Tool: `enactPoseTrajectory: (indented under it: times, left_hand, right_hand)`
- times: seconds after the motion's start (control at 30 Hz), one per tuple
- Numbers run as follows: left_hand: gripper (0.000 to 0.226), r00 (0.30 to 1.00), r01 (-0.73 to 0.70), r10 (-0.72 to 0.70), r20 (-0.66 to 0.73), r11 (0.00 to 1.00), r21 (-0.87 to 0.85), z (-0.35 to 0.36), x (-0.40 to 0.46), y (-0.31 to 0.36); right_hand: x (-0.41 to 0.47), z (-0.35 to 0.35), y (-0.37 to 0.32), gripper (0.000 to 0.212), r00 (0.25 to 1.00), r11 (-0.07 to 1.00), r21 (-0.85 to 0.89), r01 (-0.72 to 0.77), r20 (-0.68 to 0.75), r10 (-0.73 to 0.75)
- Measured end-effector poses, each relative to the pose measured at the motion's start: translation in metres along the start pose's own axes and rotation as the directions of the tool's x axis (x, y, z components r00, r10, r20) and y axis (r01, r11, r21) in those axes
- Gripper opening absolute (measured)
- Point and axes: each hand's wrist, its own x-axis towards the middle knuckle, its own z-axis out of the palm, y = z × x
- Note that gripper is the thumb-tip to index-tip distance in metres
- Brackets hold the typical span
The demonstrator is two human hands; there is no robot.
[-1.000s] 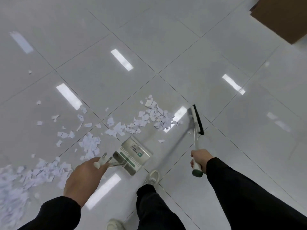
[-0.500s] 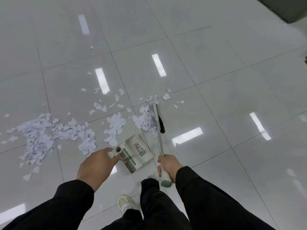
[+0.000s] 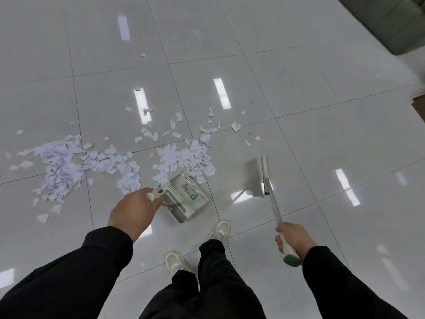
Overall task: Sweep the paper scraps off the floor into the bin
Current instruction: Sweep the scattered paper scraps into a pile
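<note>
White paper scraps (image 3: 69, 164) lie in piles across the glossy tiled floor, with a heap (image 3: 186, 155) right at the mouth of the metal dustpan (image 3: 186, 196). My left hand (image 3: 133, 210) grips the dustpan's white handle and holds the pan low on the floor. My right hand (image 3: 292, 238) grips the white and green end of the broom handle (image 3: 273, 203). The broom head (image 3: 264, 173) is off to the right of the heap, apart from the scraps. No bin is in view.
My two feet in white shoes (image 3: 218, 229) stand just behind the dustpan. A dark green object (image 3: 391, 21) fills the top right corner, and a brown edge (image 3: 419, 104) shows at the right. Loose scraps (image 3: 235, 127) are scattered farther out.
The broom has swung from the heap out to the right, away from the scraps. The heap now lies at the dustpan's mouth. The view has shifted slightly.
</note>
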Motion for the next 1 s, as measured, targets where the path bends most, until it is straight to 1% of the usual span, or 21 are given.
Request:
enactPoseTrajectory:
  times: [0.07,0.13,0.23,0.3,0.4,0.5,0.6,0.67,0.73,0.8,0.87,1.0]
  left_hand:
    - [0.037,1.000,0.011,-0.012,-0.022,1.000,-0.005,-0.003,-0.004,-0.008]
    - [0.036,0.999,0.022,-0.022,-0.037,1.000,-0.011,-0.005,-0.007,-0.013]
    - [0.036,0.998,0.047,-0.047,-0.045,0.999,-0.010,-0.008,-0.012,-0.026]
    - [0.036,0.995,0.087,-0.087,-0.054,0.996,-0.008,-0.016,-0.017,-0.040]
    - [0.035,0.992,0.113,-0.112,-0.063,0.994,0.008,-0.024,-0.018,-0.053]
    - [0.034,0.990,0.126,-0.125,-0.065,0.992,0.018,-0.034,-0.018,-0.065]
    - [0.040,0.986,0.151,-0.149,-0.077,0.988,0.022,-0.042,-0.021,-0.073]
    - [0.043,0.984,0.159,-0.156,-0.088,0.987,0.022,-0.047,-0.021,-0.076]
    - [0.043,0.982,0.167,-0.164,-0.093,0.986,0.027,-0.051,-0.020,-0.078]
    - [0.041,0.984,0.154,-0.150,-0.097,0.988,0.033,-0.059,-0.015,-0.074]
    - [0.035,0.987,0.139,-0.136,-0.090,0.990,0.024,-0.063,-0.010,-0.068]
    - [0.028,0.992,0.108,-0.108,-0.072,0.994,0.001,-0.064,0.006,-0.045]
  right_hand:
    - [0.009,0.002,0.005,0.013,0.999,0.999,0.017,-0.041,-0.009,0.042]
    - [0.014,0.017,0.008,0.012,0.997,0.995,0.069,-0.079,0.024,0.077]
    - [0.007,0.075,0.011,0.007,0.985,0.983,0.135,-0.127,0.131,0.109]
    - [-0.006,0.129,0.008,0.007,0.977,0.984,0.128,-0.121,0.193,0.095]
    - [-0.023,0.190,-0.002,0.007,0.962,0.982,0.141,-0.124,0.260,0.084]
    - [-0.036,0.234,-0.018,0.006,0.932,0.985,0.114,-0.132,0.353,0.084]
    - [-0.049,0.263,-0.037,0.011,0.891,0.983,0.104,-0.150,0.444,0.089]
    - [-0.057,0.274,-0.048,0.018,0.864,0.980,0.112,-0.163,0.496,0.087]
    - [-0.063,0.278,-0.056,0.022,0.854,0.982,0.113,-0.150,0.516,0.071]
    - [-0.070,0.270,-0.070,0.016,0.859,0.988,0.110,-0.108,0.510,0.037]
    - [-0.077,0.250,-0.078,0.010,0.866,0.990,0.106,-0.097,0.499,0.031]
    - [-0.079,0.186,-0.093,0.015,0.894,0.996,0.082,-0.045,0.448,0.004]
